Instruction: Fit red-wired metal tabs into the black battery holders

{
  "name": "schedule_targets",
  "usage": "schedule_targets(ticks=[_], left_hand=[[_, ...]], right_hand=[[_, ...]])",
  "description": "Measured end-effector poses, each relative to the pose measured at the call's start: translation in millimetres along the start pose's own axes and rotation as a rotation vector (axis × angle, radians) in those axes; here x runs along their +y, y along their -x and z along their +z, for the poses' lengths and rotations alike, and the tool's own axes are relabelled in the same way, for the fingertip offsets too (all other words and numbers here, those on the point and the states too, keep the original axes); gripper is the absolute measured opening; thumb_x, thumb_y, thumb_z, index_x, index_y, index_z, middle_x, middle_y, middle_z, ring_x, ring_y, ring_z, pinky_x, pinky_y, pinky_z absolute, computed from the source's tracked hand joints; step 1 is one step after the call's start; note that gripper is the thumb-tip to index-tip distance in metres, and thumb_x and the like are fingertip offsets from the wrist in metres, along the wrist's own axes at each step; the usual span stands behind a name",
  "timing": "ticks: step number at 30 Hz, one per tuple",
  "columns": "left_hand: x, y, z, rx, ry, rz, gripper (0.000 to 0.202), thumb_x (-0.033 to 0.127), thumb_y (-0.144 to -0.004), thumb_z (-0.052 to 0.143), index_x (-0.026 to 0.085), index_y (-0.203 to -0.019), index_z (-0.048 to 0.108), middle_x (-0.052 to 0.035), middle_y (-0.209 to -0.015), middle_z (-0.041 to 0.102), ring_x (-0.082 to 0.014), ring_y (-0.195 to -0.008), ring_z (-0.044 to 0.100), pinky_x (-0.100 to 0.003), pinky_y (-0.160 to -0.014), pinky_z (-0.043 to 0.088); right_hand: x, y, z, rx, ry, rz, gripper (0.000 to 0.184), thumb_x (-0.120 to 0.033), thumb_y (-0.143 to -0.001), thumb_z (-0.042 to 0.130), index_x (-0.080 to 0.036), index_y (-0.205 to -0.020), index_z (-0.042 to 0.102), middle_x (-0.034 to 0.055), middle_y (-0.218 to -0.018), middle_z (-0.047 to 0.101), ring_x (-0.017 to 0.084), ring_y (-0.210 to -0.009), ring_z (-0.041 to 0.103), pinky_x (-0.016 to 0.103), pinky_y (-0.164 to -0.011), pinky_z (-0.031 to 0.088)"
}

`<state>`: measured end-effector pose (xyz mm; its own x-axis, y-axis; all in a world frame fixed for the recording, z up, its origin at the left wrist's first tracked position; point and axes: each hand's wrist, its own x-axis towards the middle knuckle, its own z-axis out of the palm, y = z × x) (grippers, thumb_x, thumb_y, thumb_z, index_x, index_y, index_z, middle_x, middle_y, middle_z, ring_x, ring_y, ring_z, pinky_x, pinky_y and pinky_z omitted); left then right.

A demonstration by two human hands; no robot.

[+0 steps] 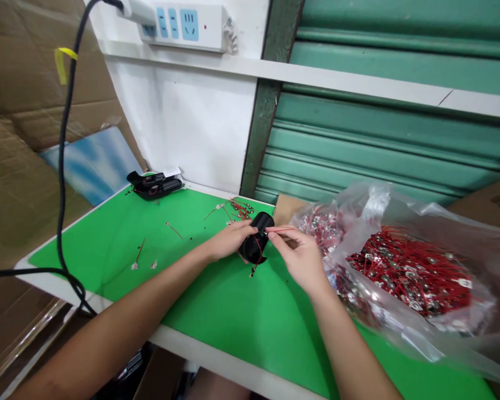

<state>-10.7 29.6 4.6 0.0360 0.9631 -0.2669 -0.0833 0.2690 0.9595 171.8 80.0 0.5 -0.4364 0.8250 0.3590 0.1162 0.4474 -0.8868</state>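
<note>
My left hand [230, 239] is wrapped round a black plastic housing [256, 241] held just above the green table mat [216, 311]. My right hand [298, 253] pinches a thin red wire [280, 229] against the housing's upper end. Another red wire hangs down the housing's front. A small cluster of red wires with metal tabs [240, 209] lies on the mat just behind my hands.
A clear plastic bag [404, 266] full of red wires with metal tabs lies at the right. Black housings [155, 184] sit at the mat's far left corner. Stray wires [139, 254] dot the mat. A black cable [62, 166] hangs from a wall power strip [183, 25].
</note>
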Motion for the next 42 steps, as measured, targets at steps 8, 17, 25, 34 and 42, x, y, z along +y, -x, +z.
schedule_targets(ticks=[8,17,25,34,42], left_hand=[[0.4,0.7,0.3,-0.015,0.045,-0.019,0.039,0.045,-0.076,0.067,0.014,-0.099,0.061,-0.0013,-0.072,0.065,-0.0142,-0.057,0.061,-0.022,-0.045,0.046],[3.1,2.4,1.7,-0.021,0.049,-0.022,0.035,0.043,-0.075,0.065,0.015,-0.096,0.059,-0.0004,-0.071,0.063,-0.0143,-0.057,0.061,-0.021,-0.043,0.046],[4.9,4.8,2.1,-0.023,0.029,-0.003,0.036,0.043,-0.075,0.062,0.015,-0.098,0.058,-0.0018,-0.074,0.063,-0.0154,-0.056,0.061,-0.028,-0.043,0.052],[-1.2,1.0,1.7,0.024,-0.026,0.143,0.023,0.037,-0.081,0.058,0.014,-0.083,0.059,0.0009,-0.073,0.057,-0.0096,-0.064,0.051,-0.020,-0.059,0.041],[-3.6,2.8,4.7,0.081,-0.082,0.279,0.031,0.028,-0.085,0.056,0.015,-0.113,0.060,-0.0020,-0.099,0.064,-0.0167,-0.097,0.057,-0.026,-0.088,0.047]], right_hand=[[-2.9,2.9,2.4,-0.012,0.246,-0.240,0.017,-0.025,-0.094,0.063,-0.021,-0.092,0.080,0.0058,-0.091,0.076,0.019,-0.084,0.072,0.033,-0.079,0.056],[-5.5,3.0,3.1,0.013,0.291,-0.302,0.016,-0.022,-0.095,0.063,-0.020,-0.092,0.078,0.0055,-0.090,0.076,0.019,-0.081,0.073,0.031,-0.073,0.058],[-3.9,4.7,4.9,0.007,0.386,-0.352,0.014,-0.021,-0.096,0.062,-0.021,-0.097,0.076,0.0054,-0.092,0.074,0.019,-0.080,0.070,0.031,-0.074,0.056],[-5.6,7.6,7.3,0.027,0.485,-0.366,0.010,-0.018,-0.095,0.061,-0.020,-0.090,0.069,0.0032,-0.082,0.069,0.017,-0.072,0.065,0.029,-0.067,0.051],[-9.5,7.2,5.3,0.048,0.406,-0.337,0.012,-0.025,-0.095,0.059,-0.024,-0.099,0.071,0.0086,-0.103,0.069,0.024,-0.097,0.067,0.038,-0.081,0.055]])
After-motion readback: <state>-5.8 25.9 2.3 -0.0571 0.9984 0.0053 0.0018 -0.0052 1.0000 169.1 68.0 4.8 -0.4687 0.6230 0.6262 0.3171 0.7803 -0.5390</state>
